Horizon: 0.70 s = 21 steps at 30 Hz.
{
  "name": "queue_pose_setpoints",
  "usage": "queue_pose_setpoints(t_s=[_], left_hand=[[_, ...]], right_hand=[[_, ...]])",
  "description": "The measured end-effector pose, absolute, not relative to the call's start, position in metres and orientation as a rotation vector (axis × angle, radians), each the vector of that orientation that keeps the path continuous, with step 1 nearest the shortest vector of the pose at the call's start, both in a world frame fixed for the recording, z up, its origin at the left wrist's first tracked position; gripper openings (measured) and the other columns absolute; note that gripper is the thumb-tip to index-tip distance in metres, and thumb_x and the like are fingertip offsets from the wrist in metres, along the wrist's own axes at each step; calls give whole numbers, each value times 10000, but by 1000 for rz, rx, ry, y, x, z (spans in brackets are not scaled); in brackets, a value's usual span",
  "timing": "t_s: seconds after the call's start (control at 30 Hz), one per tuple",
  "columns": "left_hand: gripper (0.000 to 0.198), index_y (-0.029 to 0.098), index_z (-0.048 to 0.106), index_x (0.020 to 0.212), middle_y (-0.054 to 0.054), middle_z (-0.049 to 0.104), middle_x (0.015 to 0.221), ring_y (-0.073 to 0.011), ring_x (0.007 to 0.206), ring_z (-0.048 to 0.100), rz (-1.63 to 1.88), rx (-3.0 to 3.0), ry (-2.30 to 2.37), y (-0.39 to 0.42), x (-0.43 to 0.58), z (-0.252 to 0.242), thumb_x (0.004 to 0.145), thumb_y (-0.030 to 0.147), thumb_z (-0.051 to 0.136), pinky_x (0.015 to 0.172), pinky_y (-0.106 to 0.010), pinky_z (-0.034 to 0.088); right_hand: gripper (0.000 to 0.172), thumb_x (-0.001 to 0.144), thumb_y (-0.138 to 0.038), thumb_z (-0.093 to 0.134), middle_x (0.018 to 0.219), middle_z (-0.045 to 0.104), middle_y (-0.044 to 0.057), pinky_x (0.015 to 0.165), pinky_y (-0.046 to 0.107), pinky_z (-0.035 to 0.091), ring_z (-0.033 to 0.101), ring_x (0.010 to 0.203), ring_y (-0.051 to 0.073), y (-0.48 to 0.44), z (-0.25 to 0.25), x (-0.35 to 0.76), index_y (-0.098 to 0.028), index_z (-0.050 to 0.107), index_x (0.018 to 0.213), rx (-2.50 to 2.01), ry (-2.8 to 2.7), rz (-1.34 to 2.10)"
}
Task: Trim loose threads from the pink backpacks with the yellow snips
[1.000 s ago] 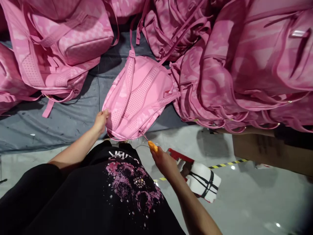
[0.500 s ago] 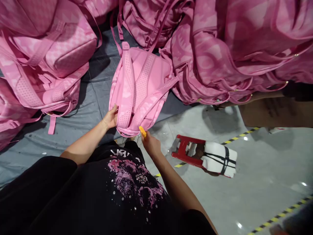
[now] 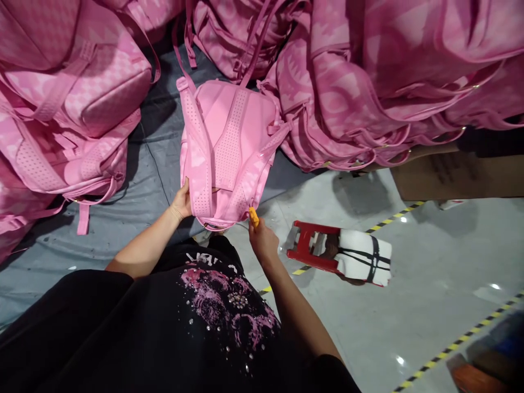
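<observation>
One pale-pink fabric backpack [image 3: 229,147] with dotted shoulder straps lies strap side up on grey-blue cloth [image 3: 123,218], toward eleven o'clock from the view's middle. Taking that backpack as the dial, the left hand [image 3: 181,203] grips its edge at eight o'clock, fingers partly hidden; the right hand [image 3: 263,240], at five, is wrapped around a small orange handle [image 3: 254,217] beside the backpack's lower edge. Camouflage-patterned pink backpacks [image 3: 339,98] crowd two o'clock; a red frame [image 3: 305,244] bearing a white, black-strapped bundle [image 3: 357,240] sits at four.
</observation>
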<state>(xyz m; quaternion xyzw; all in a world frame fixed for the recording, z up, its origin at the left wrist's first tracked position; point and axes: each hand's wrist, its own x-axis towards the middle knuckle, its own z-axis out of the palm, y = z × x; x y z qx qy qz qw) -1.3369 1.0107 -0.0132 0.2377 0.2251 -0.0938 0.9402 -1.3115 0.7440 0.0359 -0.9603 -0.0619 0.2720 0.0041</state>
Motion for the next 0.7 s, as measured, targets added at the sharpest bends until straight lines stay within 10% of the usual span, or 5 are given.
queue_pose_setpoints(t_s=[0.7], left_hand=[[803, 47, 513, 1413, -206, 727, 1159, -317, 1200, 651, -98, 430, 466, 1003, -1327, -2, 936, 684, 412, 1121, -499, 439]], right_hand=[[335, 1050, -399, 354, 905, 741, 95, 608, 278, 341, 715, 829, 250, 706, 67, -1415, -190, 544, 1230, -2892, -88, 1089]])
